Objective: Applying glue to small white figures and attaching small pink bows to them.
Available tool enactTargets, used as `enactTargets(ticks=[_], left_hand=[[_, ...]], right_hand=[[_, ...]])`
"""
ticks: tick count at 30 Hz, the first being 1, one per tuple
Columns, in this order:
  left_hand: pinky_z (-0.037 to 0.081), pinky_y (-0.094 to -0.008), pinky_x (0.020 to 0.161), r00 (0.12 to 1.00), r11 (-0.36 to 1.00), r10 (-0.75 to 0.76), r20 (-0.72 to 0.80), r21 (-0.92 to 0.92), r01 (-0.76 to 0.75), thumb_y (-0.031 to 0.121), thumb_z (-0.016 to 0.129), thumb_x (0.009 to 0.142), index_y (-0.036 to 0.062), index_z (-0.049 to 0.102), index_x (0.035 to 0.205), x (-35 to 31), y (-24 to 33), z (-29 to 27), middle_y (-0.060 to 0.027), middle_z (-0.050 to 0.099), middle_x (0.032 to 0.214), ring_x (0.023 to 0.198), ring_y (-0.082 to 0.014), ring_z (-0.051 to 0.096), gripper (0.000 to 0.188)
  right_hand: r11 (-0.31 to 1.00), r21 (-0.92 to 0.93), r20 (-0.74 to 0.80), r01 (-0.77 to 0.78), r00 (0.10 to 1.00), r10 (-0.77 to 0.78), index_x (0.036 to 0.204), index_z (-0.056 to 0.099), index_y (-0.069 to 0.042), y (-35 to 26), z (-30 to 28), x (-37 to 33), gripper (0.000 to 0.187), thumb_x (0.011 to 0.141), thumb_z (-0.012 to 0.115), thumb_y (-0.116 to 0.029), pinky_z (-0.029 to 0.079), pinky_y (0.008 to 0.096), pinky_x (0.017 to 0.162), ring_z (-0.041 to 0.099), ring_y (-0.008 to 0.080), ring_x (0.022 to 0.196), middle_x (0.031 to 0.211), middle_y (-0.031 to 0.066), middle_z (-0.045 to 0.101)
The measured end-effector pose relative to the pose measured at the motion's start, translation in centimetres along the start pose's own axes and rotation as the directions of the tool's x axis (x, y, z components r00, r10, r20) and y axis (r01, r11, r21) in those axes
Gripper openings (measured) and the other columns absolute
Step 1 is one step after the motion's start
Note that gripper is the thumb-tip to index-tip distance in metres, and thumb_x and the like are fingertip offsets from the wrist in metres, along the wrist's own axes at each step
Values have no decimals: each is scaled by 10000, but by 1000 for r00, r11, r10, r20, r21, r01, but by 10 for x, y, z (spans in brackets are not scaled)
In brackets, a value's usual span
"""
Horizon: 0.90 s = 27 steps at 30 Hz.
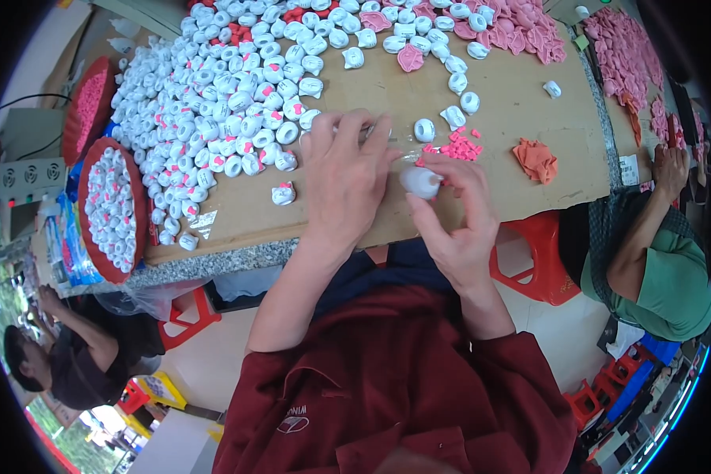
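My right hand (460, 213) pinches a small white rounded plastic figure head (420, 182), smeared by motion, between thumb and fingers just above the cardboard. Beside it, my left hand (344, 178) is palm down with bent fingers. Its fingertips are hidden, and what they close on cannot be made out. Small pink pieces (460, 147) lie in a loose heap beyond my right hand. A single white head (424, 129) rests near them. Left of my left wrist sits another white head with a pink bow (284, 193).
A large spread of white heads (213, 103) covers the table's left. Two red bowls stand there, one with white heads (141, 213), one with pink pieces (103, 79). Pink soft parts (521, 31) and an orange crumpled piece (536, 161) lie right. People work at both sides.
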<state>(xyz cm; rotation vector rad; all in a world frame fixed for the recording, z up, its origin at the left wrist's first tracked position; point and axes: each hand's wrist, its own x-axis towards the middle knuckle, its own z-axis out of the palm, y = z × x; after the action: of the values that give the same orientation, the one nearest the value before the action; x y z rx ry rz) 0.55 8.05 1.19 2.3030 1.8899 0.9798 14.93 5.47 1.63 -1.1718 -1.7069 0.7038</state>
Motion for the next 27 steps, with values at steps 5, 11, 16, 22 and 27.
enactTargets(ticks=[5,11,16,22,27], left_hand=[[383,-322,724,998,998,54,-34,18,-53,65,696,650,85,634,964,2,-3,7,-50,565,893,860,-225,488,321],[456,-228,771,815,-74,-364,450,-887,457,85,464,909,-1,516,1105,-33,7,-27,-93,563,1037,882,-150,570,221],[454,-324,904,766,-505,-224,603,-744,438,70,464,900,22,458,1144,-55,2,-31,-124,531,1110,1023,-221,548,248],[447,-295,885,734,-529,-313,603,-752,393,58,483,890,35,475,1124,-64,-1,-24,-126,529,1128,1011,-192,539,236],[441,-286,880,730,-541,-297,616,-738,403,55,489,886,41,480,1118,-65,0,-22,-127,527,1136,987,-171,537,232]], right_hand=[[943,310,5,-122,992,127,1144,355,26,2,-17,-12,413,785,559,0,415,261,813,549,172,907,1016,173,571],[889,440,1,-125,990,139,1073,487,46,1,-36,-24,402,757,667,-126,413,229,686,515,128,748,867,98,566],[921,366,47,-136,991,127,944,603,46,1,-36,-26,349,676,738,-132,374,218,577,479,109,647,760,63,565],[906,360,83,-222,975,206,917,635,31,1,-33,-28,317,644,752,-79,372,216,551,484,104,625,718,60,581],[901,359,94,-245,970,226,922,636,31,-1,-31,-27,305,653,743,-69,371,215,551,484,102,626,722,58,578]])
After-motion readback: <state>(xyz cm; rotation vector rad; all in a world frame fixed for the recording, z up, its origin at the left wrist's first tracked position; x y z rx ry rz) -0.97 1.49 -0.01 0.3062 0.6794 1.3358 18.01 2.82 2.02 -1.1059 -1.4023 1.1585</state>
